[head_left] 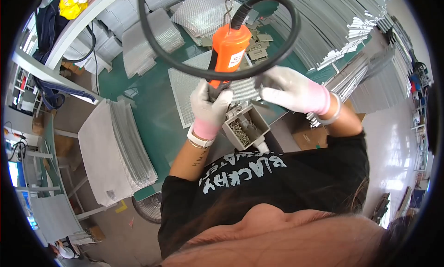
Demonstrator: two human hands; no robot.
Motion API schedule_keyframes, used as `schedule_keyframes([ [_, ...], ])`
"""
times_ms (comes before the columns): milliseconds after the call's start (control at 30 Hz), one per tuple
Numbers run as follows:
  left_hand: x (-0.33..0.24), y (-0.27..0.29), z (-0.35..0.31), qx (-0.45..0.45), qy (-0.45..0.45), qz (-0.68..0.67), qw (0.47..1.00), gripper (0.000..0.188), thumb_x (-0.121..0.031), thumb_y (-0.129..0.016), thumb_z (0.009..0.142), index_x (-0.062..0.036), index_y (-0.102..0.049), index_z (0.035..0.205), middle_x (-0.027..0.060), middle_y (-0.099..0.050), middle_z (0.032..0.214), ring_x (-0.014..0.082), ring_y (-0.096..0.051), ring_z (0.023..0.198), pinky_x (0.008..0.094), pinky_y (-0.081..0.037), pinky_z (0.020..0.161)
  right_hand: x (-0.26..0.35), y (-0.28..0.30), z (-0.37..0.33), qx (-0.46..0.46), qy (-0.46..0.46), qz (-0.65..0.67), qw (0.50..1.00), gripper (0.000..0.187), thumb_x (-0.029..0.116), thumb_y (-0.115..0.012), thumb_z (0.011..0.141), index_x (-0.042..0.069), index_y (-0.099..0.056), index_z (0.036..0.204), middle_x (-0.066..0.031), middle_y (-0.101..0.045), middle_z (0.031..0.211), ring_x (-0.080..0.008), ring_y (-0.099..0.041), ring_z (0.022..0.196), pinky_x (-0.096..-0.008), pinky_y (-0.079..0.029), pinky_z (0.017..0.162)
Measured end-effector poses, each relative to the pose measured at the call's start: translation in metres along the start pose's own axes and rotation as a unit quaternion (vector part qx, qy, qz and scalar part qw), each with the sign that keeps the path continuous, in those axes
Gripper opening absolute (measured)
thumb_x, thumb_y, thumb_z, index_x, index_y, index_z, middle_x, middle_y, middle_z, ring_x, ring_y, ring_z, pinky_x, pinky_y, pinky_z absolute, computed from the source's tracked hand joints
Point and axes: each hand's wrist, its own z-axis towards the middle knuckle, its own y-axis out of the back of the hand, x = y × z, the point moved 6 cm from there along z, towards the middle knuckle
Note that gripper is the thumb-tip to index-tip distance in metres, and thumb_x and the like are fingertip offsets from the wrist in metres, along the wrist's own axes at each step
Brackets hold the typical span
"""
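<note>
A white and pink glove covers my left hand (211, 105). Its fingers wrap round the dark lower end of an orange electric screwdriver (230, 47), which hangs from a metal chain with a thick black cable looping round it. My right hand (293, 89), gloved alike, is to the right of the tool with thumb and fingers curled. Something dark and blurred shows between them, too smeared to name. Close to my body, below both hands, is a grey box (266, 123) holding many small screws (238, 132). A light mesh panel (182, 98) lies on the green table under the tool.
Stacked white panels (113, 151) stand at the table's left edge, with more mesh sheets (150, 40) behind. Small beige plates (260, 47) are heaped beyond the screwdriver. Long light strips (323, 26) are piled at the far right. A fan (149, 208) stands low at left.
</note>
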Motion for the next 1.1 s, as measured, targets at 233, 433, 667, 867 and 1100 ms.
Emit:
schedule_keyframes([
  [233,0.008,-0.006,0.006,-0.028,-0.098,0.059,0.993,0.031,-0.003,-0.075,0.077,0.0035,-0.066,0.106,0.0,-0.064,0.078,0.0059,-0.058,0.07,0.0242,-0.049,0.066,0.01,-0.019,-0.028,0.149,-0.178,0.033,0.972,0.085,0.05,-0.061,0.094,-0.005,-0.031,0.151,-0.0196,-0.072,0.099,-0.0291,-0.069,0.09,-0.038,-0.054,0.083],
  [433,0.001,-0.008,0.004,-0.064,-0.112,0.101,0.986,0.032,-0.002,-0.074,0.075,0.0042,-0.067,0.106,0.0019,-0.066,0.079,0.0073,-0.061,0.065,0.0233,-0.05,0.063,0.003,-0.026,-0.03,0.211,-0.293,0.253,0.898,0.086,0.034,-0.063,0.097,0.002,-0.012,0.159,-0.012,-0.071,0.098,-0.0156,-0.068,0.086,-0.0304,-0.058,0.071],
  [667,-0.012,-0.014,-0.002,-0.031,-0.154,0.168,0.973,0.033,-0.009,-0.079,0.071,0.0013,-0.067,0.101,0.0096,-0.069,0.086,0.0207,-0.067,0.071,0.0328,-0.054,0.069,-0.007,-0.037,-0.026,0.208,-0.251,0.308,0.894,0.087,0.025,-0.071,0.093,0.006,-0.018,0.159,-0.0133,-0.067,0.107,-0.0124,-0.064,0.09,-0.0271,-0.055,0.071],
  [867,-0.024,-0.014,-0.013,0.023,-0.14,0.24,0.96,0.042,-0.013,-0.08,0.069,-0.0008,-0.065,0.106,0.0122,-0.068,0.093,0.0254,-0.068,0.083,0.0353,-0.054,0.077,-0.012,-0.057,-0.02,0.221,-0.209,0.242,0.921,0.099,0.022,-0.081,0.078,-0.005,-0.024,0.154,-0.0193,-0.066,0.118,-0.0228,-0.069,0.097,-0.0329,-0.056,0.081],
  [1100,-0.022,-0.006,-0.015,0.004,-0.137,0.255,0.957,0.05,-0.032,-0.085,0.072,-0.0012,-0.065,0.107,0.0142,-0.067,0.093,0.0296,-0.068,0.081,0.036,-0.055,0.076,-0.007,-0.055,-0.005,0.13,-0.062,0.1,0.985,0.072,0.008,-0.073,0.083,0.002,-0.039,0.146,-0.0172,-0.061,0.121,-0.0192,-0.068,0.096,-0.0324,-0.059,0.077],
])
